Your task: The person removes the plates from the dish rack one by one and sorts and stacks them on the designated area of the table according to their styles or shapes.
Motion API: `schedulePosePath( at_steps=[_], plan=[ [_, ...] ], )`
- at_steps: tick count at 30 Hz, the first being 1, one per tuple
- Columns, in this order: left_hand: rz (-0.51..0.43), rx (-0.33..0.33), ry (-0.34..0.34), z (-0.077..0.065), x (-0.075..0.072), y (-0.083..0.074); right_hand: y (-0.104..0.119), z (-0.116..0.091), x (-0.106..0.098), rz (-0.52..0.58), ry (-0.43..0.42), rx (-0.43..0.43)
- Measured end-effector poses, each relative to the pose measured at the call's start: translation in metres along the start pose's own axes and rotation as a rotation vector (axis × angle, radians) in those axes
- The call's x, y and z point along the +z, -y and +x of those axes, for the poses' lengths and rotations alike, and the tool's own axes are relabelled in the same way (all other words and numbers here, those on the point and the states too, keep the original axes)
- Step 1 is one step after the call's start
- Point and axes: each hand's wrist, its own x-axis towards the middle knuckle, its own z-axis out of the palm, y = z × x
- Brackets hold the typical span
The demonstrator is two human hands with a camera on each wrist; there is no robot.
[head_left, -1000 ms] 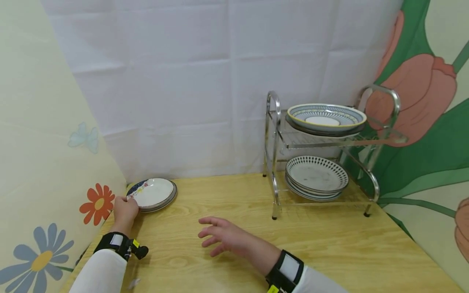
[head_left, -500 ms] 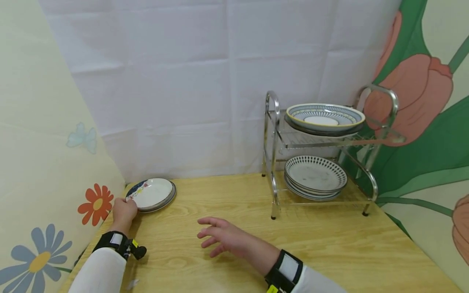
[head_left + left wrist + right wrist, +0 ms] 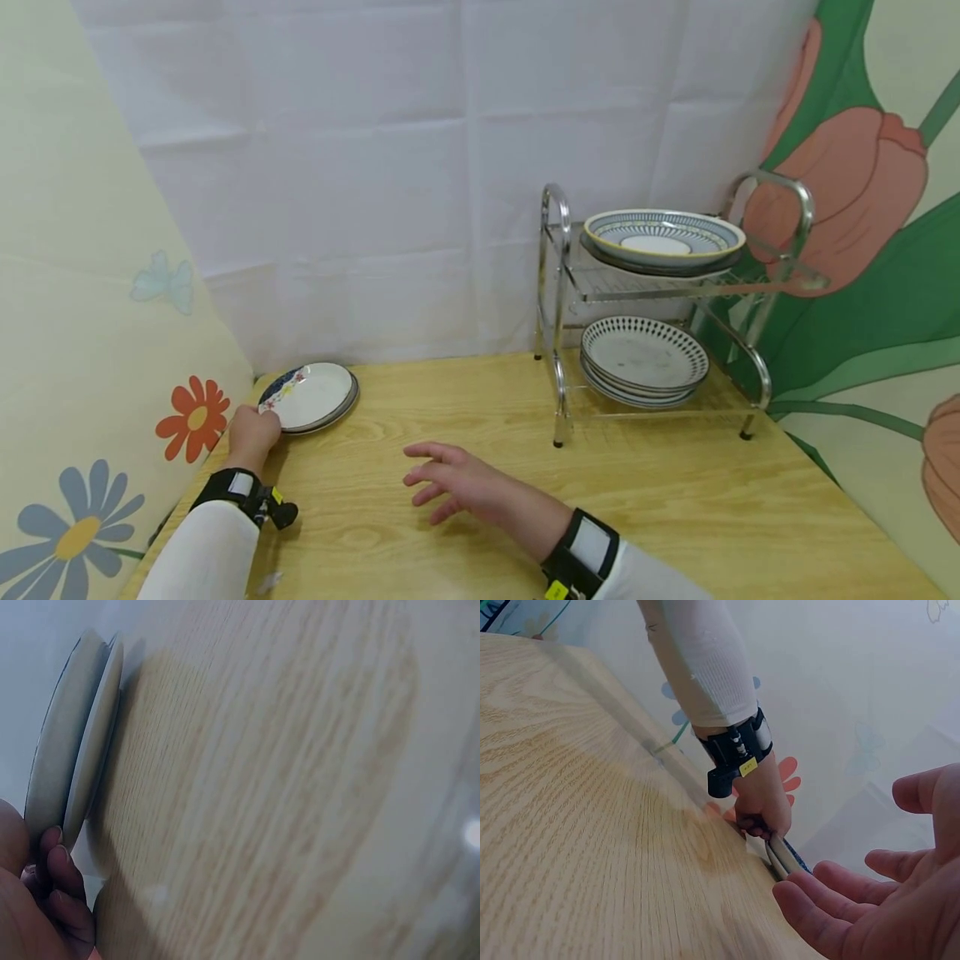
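Movement has been slight over the last second: your left hand [image 3: 252,431] is where it was, at the far left of the table [image 3: 450,400], pinching the near left rim of the top plate [image 3: 309,393]. That plate has not come away from the lower plate [image 3: 355,395], which peeks out along its right side, so the hold looks settled while the pair stays stacked. Whether your fingers also take in the lower plate cannot be told. Your right hand [image 3: 459,483], nearer you, is wide, fingers parted, holding nothing. Right of it, the rack [image 3: 637,294] bears a blue plate [image 3: 660,237] above, dotted plates [image 3: 645,358] below.
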Motion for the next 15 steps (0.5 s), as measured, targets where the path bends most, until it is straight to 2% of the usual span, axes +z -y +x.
schedulePosePath(
  at_steps=[8,15],
  plan=[
    [-0.013,0.012,-0.004,0.0033,-0.0049,0.0102,-0.0015,0.0007,0.0012,-0.011,0.028,-0.001],
    [-0.033,0.027,0.043,0.0029,-0.0052,0.0084,0.0038,-0.0038,-0.0019,-0.046,0.043,-0.035]
  ],
)
